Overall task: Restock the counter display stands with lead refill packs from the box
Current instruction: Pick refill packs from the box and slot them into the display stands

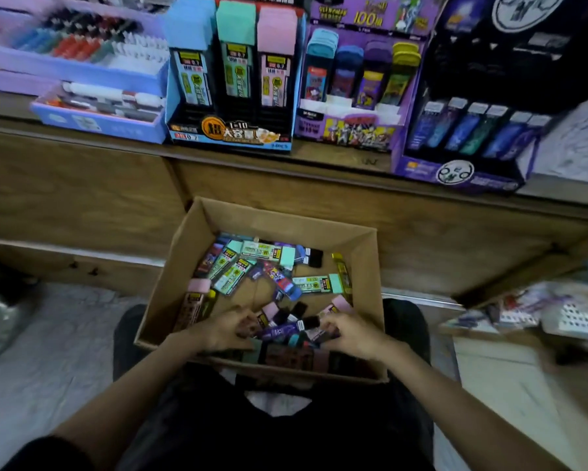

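Note:
An open cardboard box (363, 266) rests on my lap, with several loose lead refill packs (268, 266) in mint, pink, purple and black scattered inside. Both hands reach into its near end. My left hand (224, 329) has its fingers curled over a pile of dark and purple packs (280, 329). From the other side my right hand (348, 331) curls onto the same pile. The frame is blurred, and a firm hold is not plain. On the wooden counter (336, 158) stand three refill displays: blue (231, 130), purple (350, 130) and dark purple (462, 171).
Lilac pen trays (95, 119) stand on the counter at the left. Wooden cabinet fronts (82, 198) run below the counter edge. A low shelf at the right holds packaged goods (540, 314). Grey floor shows at the left.

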`<control>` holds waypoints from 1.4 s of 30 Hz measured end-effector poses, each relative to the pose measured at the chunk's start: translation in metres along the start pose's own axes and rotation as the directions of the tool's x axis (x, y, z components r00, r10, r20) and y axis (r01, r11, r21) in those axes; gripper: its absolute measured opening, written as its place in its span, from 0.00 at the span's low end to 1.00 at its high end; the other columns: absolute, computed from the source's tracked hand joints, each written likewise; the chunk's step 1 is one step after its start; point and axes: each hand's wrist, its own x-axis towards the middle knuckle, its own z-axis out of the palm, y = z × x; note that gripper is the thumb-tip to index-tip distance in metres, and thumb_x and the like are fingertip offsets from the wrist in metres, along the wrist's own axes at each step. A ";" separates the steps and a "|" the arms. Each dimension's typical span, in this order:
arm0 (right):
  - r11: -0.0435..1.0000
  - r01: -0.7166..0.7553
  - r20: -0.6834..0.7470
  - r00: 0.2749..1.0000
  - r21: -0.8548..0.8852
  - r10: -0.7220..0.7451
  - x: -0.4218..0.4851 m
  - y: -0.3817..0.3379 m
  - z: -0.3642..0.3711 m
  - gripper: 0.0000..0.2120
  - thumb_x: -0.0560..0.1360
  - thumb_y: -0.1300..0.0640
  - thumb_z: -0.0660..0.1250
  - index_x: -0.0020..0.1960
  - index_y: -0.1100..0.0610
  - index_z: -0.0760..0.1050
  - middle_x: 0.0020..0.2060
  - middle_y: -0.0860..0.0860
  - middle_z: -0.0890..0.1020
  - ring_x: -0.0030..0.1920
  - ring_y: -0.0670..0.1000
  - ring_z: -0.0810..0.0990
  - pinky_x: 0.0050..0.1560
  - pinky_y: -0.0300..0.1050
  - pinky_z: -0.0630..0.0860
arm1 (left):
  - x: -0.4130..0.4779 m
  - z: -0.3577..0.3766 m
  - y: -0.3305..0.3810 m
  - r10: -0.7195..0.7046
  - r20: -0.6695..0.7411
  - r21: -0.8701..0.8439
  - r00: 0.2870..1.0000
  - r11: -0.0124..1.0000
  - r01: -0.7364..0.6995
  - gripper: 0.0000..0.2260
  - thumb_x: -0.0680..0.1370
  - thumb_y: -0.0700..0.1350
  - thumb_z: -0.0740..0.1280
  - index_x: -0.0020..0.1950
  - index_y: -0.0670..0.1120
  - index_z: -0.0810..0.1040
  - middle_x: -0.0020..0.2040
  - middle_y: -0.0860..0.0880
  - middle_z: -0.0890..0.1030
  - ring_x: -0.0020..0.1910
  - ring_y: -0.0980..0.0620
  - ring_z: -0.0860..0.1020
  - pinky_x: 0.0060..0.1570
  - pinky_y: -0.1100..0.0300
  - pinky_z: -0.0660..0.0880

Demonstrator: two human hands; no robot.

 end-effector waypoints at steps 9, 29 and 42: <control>0.985 -0.143 -0.004 0.990 -0.097 0.143 0.020 0.005 0.040 0.15 0.76 0.56 0.64 0.60 0.60 0.69 0.60 0.59 0.74 0.59 0.59 0.74 0.48 0.43 0.68 | 0.011 0.000 -0.019 0.011 0.100 0.168 0.995 0.985 -0.028 0.18 0.72 0.35 0.70 0.62 0.40 0.74 0.61 0.45 0.77 0.60 0.49 0.75 0.58 0.60 0.70; 0.684 0.179 -0.270 0.963 0.707 0.027 -0.011 -0.028 -0.038 0.08 0.74 0.68 0.65 0.48 0.56 0.77 0.46 0.55 0.81 0.44 0.48 0.79 0.43 0.36 0.74 | 0.009 -0.027 0.017 -0.274 -0.358 -0.704 0.893 0.707 -0.066 0.14 0.78 0.41 0.64 0.64 0.43 0.70 0.60 0.39 0.77 0.56 0.42 0.77 0.57 0.49 0.72; 0.624 0.263 -0.237 0.963 0.736 -0.127 -0.022 -0.071 -0.099 0.09 0.75 0.65 0.64 0.53 0.58 0.79 0.48 0.55 0.84 0.49 0.52 0.82 0.52 0.47 0.77 | -0.003 -0.062 0.084 -0.027 -0.184 -0.893 0.983 0.423 -0.155 0.25 0.70 0.54 0.67 0.63 0.42 0.74 0.54 0.39 0.82 0.48 0.44 0.82 0.44 0.52 0.81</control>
